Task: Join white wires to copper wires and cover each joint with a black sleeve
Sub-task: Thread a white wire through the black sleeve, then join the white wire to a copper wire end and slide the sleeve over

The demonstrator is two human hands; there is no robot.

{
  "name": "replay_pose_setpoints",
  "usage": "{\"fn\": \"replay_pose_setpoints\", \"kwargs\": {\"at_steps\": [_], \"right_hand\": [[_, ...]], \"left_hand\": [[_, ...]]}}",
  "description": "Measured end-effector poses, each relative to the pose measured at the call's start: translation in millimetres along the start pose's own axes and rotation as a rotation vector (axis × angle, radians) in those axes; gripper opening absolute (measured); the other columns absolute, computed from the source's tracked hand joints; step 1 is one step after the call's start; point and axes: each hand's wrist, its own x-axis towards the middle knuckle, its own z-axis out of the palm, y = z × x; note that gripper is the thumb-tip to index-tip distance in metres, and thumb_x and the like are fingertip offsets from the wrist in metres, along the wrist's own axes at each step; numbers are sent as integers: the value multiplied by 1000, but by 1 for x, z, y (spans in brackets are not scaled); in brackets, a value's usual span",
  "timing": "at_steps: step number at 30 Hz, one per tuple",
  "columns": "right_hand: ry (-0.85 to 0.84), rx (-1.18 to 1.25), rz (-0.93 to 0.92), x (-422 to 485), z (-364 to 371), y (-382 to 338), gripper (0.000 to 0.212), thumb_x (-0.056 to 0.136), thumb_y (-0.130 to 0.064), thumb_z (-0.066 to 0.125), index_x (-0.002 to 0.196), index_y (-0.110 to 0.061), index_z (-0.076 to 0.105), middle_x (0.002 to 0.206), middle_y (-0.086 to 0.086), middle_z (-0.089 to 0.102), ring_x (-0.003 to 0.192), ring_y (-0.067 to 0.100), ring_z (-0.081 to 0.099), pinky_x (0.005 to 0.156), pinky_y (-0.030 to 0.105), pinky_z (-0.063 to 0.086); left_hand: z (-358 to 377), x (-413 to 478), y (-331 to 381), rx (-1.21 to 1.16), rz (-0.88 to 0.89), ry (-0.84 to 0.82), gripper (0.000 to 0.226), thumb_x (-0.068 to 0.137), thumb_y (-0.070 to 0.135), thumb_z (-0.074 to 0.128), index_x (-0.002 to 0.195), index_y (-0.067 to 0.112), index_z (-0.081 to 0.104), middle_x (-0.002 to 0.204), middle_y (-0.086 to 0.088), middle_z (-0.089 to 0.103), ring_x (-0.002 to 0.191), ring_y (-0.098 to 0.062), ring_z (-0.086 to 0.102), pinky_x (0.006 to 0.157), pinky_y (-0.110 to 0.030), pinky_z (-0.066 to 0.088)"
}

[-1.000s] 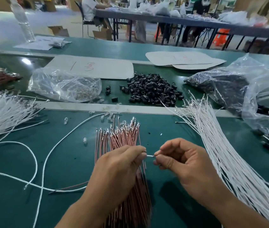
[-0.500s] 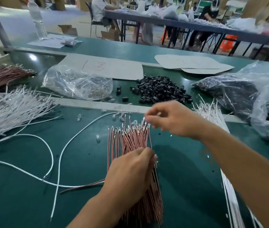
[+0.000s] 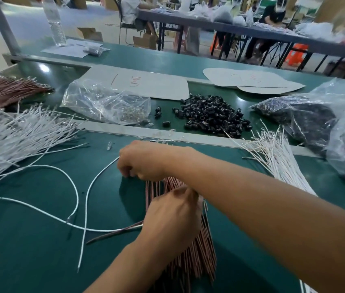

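A bundle of copper wires lies on the green table in front of me. My left hand rests on it with fingers curled, pinching a copper wire that runs out to the left. My right hand reaches across to the left, its curled fingers closing on the upper end of a loose white wire. Black sleeves form a heap behind the table's grey divider. White wires lie fanned at the right and in a pile at the left.
A clear bag of small metal parts sits left of the sleeves, and a bag of black parts lies at the right. More copper wires lie far left. Cardboard sheets and a water bottle stand farther back.
My right hand left the left hand, rose toward the copper wire tips, then crossed left and down to the loose white wire's end. My left hand stayed on the copper bundle.
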Motion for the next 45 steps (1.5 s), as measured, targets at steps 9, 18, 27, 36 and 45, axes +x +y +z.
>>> {"fn": "replay_pose_setpoints", "kwargs": {"at_steps": [9,18,27,36,45], "right_hand": [[1116,1204,200,-170,-19,26,16,92,-10,70,105,-16,76,98,6,76,95,22,73,90,31,58],[856,1007,451,-186,101,4,15,96,-15,68,96,-29,74,77,-11,71,67,4,65,68,14,51],[869,1066,422,-185,110,8,9,92,-13,74,100,-16,73,86,-8,74,77,5,67,76,21,55],[859,1027,380,-188,112,9,9,93,-16,72,100,-23,73,81,-19,69,74,2,64,73,13,48],[873,1034,405,-190,115,7,8,93,-19,73,101,-22,73,85,-13,71,77,6,66,74,16,51]], "left_hand": [[3,-4,-5,-91,-25,93,22,107,33,32,98,25,50,79,11,52,65,-11,51,62,-39,51],[8,3,-6,-188,-7,182,20,103,31,46,97,19,61,79,4,64,71,-22,58,65,-45,50],[9,8,-12,-233,33,141,23,96,36,47,97,23,66,67,10,61,61,-8,57,59,-40,50],[10,7,-12,-231,103,125,19,97,31,49,99,22,66,65,10,61,58,-8,55,56,-40,48],[8,5,-12,-239,150,95,20,98,29,50,102,22,68,69,14,61,60,-4,54,55,-33,47]]}}
